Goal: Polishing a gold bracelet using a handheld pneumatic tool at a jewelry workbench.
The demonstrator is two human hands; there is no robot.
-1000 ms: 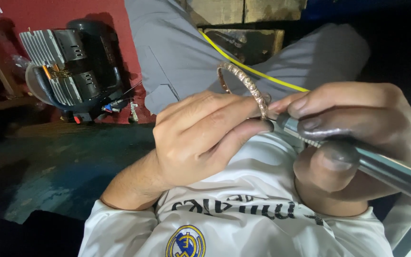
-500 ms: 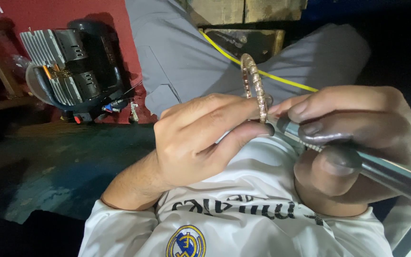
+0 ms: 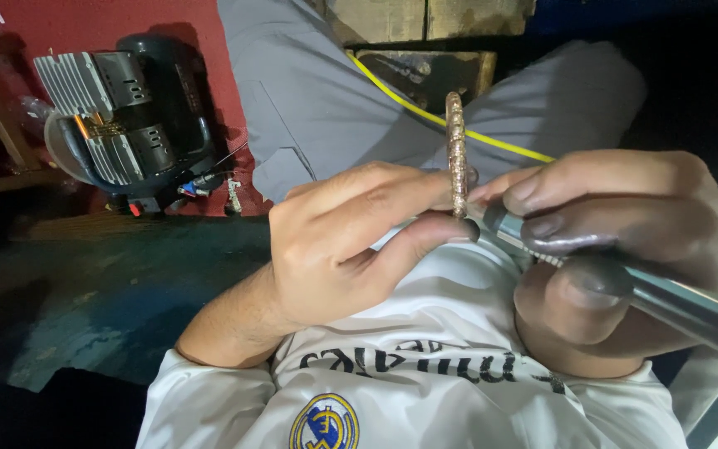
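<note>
Turned edge-on now, the bracelet sits in the left hand's grip; right hand holds a metal tool above the dark floor.

I saw the bangle as metal with a rough, beaded, pinkish-gold face, dull more than bright. The tool in my right hand was smooth steel — glossy along its barrel, and the fingertips on it looked grey and smeared with a slick sheen. My left hand showed plain, dry skin. The shirt was soft matt cloth with a stitched crest; the trousers were a matt grey weave. The compressor mixed ribbed bare metal with black casing — slightly shiny. The hose looked like smooth yellow plastic.
</note>
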